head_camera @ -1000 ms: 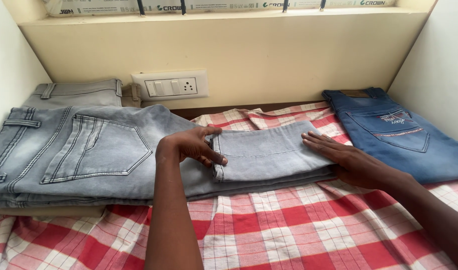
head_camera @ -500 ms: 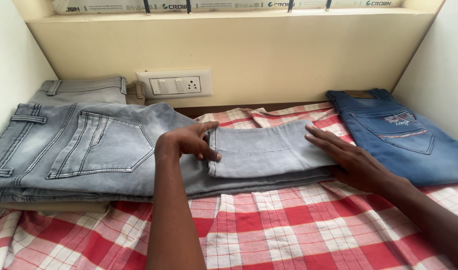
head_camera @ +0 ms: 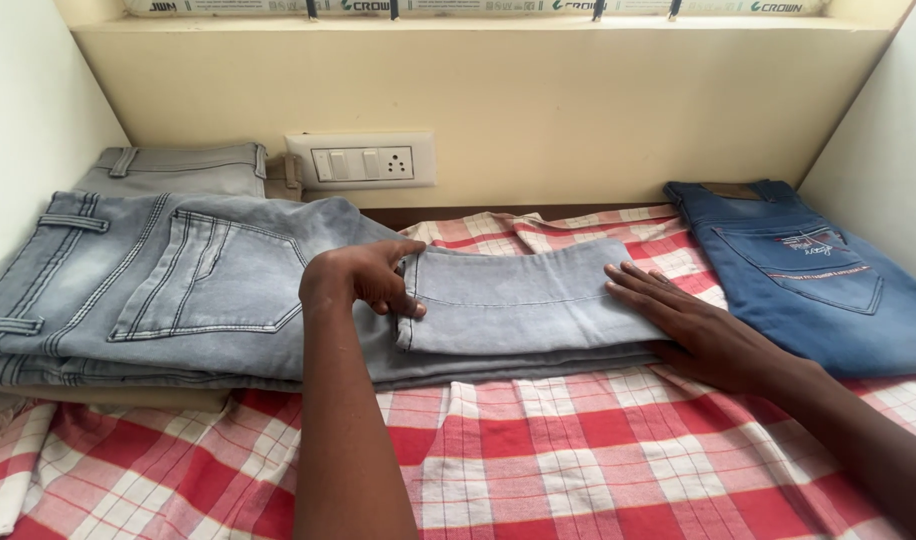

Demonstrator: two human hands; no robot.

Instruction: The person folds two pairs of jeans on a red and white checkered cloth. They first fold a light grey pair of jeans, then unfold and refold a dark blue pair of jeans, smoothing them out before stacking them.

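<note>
A: Looking at your hands first: your left hand (head_camera: 363, 280) curls its fingers over the folded hem edge of the light grey denim jeans (head_camera: 208, 290), pinching that edge, and your right hand (head_camera: 693, 325) lies flat and open, palm down on the folded-over leg. The jeans lie across the red-and-white checked cloth (head_camera: 578, 460), waistband and back pocket to your left.

B: Any containers?

A: None that you could put anything in. A second pair of grey folded jeans (head_camera: 183, 168) sits behind the first against the wall, and a dark blue pair of denim jeans (head_camera: 818, 280) lies well apart on your right. A white switch-and-socket plate (head_camera: 363, 162) is on the cream wall.

B: What differs from half a second ago?

A: Little. Your left hand has kept its hold on the hem, and your right hand has slid slightly along the folded leg, staying flat.
</note>
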